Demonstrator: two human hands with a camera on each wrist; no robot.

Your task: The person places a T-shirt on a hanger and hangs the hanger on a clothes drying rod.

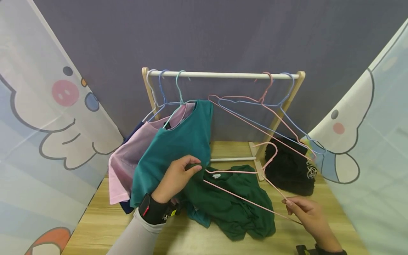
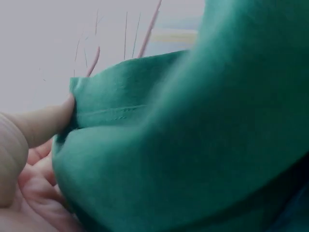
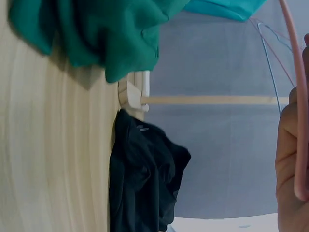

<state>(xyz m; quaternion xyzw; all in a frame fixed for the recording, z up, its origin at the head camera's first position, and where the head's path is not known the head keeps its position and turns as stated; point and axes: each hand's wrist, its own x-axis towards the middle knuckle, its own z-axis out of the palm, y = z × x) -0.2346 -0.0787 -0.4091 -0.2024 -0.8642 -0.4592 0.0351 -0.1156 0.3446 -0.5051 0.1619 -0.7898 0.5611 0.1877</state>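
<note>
My left hand [image 1: 176, 173] pinches an upper edge of a dark green shirt [image 1: 236, 202] between thumb and fingers. In the left wrist view the green cloth [image 2: 111, 159] fills most of the picture, with the thumb pressed on its edge. My right hand [image 1: 306, 212] pinches a pink hanger [image 1: 245, 171] near its right end. The hanger's left end disappears into the green cloth beside my left hand, and its hook points up. The rest of the shirt lies crumpled on the wooden table. In the right wrist view the pink hanger [image 3: 300, 96] runs along the right hand's fingers.
A rack with a white rail [image 1: 220, 75] stands behind. At its left hang a teal shirt [image 1: 178, 141], a pink shirt [image 1: 127, 163] and a navy garment. Bare red [image 1: 267, 85] and blue [image 1: 290, 88] hangers hang at the right. Black clothing [image 1: 287, 170] lies on the table [image 1: 95, 226].
</note>
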